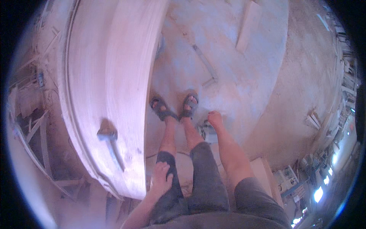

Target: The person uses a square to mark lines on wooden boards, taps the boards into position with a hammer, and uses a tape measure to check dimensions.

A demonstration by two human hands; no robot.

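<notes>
My left hand [162,178] hangs in front of my left thigh, close to the near edge of a long, pale wooden panel [126,72]. Its thumb stands apart from the loosely bent fingers, and nothing shows in it. Further forward, on the right, my right hand [215,119] has its fingers curled in, with no held thing visible. A brush-like tool [108,133], with a brown head, a blue-grey band and a slim handle, lies on the panel to the left, apart from both hands.
My sandalled feet [189,105] stand on a dusty floor [244,87] right of the panel. Ahead lie a narrow wood strip [204,63] and a pale board [248,26]. Wood scraps [40,133] are heaped at far left; stacked pieces [291,179] lie at lower right.
</notes>
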